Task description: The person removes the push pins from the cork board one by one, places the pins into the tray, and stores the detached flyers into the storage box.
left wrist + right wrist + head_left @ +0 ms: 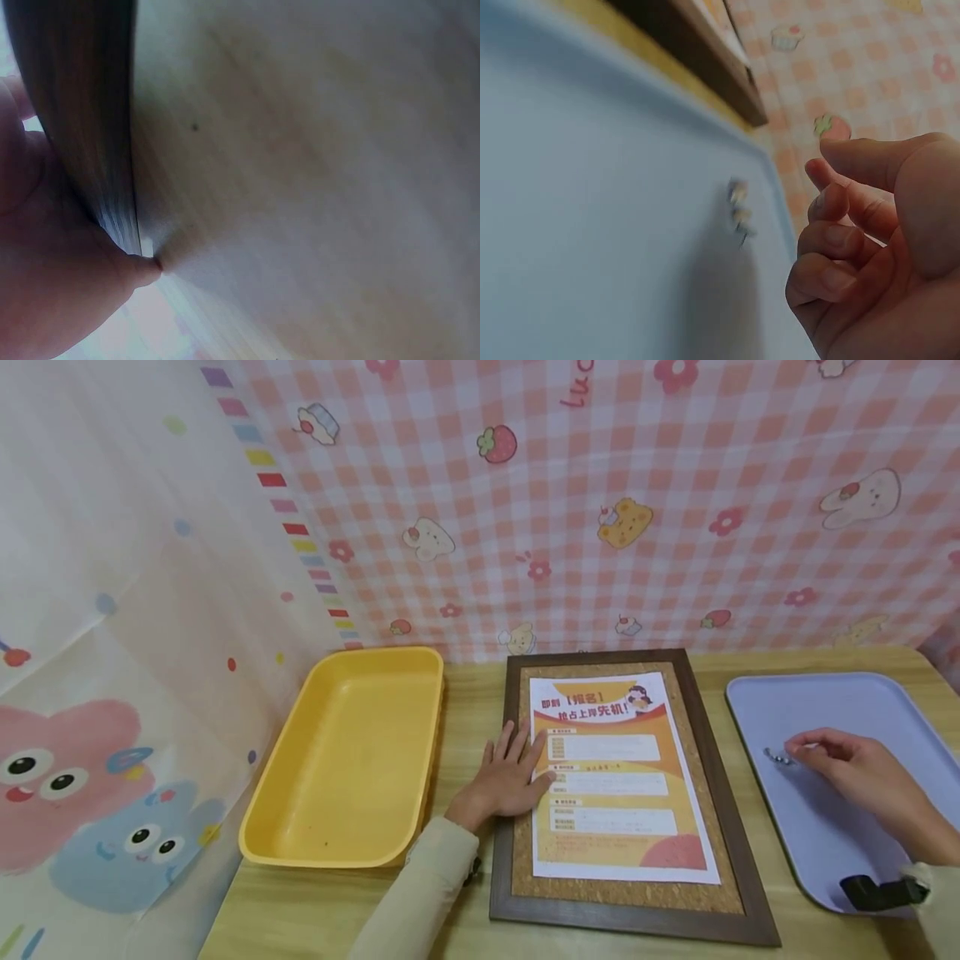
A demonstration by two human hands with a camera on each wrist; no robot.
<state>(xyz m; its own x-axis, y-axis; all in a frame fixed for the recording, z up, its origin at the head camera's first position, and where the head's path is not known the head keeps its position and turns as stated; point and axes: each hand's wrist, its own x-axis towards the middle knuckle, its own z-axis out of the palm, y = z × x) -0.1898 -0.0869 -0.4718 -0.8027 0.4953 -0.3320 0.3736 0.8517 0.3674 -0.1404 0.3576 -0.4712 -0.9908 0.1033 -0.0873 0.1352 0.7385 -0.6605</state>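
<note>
A printed poster (611, 789) lies on a cork board (630, 897) with a dark wooden frame (622, 928). My left hand (513, 777) rests on the board's left side with fingers spread, its fingertips reaching the paper's left edge. In the left wrist view that hand lies across the frame's side (82, 112). Over the lavender tray (825, 702), my right hand (855, 768) has its thumb and index tips close together, other fingers curled. Just beside the fingertips lie several small silvery pieces (739, 202), one with a thin spike. Nothing shows between the fingers.
A yellow tray (345, 760) stands left of the board on the wooden table (465, 693). Behind the table hangs a pink checked cloth (525, 510), and a white patterned cloth (135, 610) hangs at the left. Dark wrist devices sit at both cuffs.
</note>
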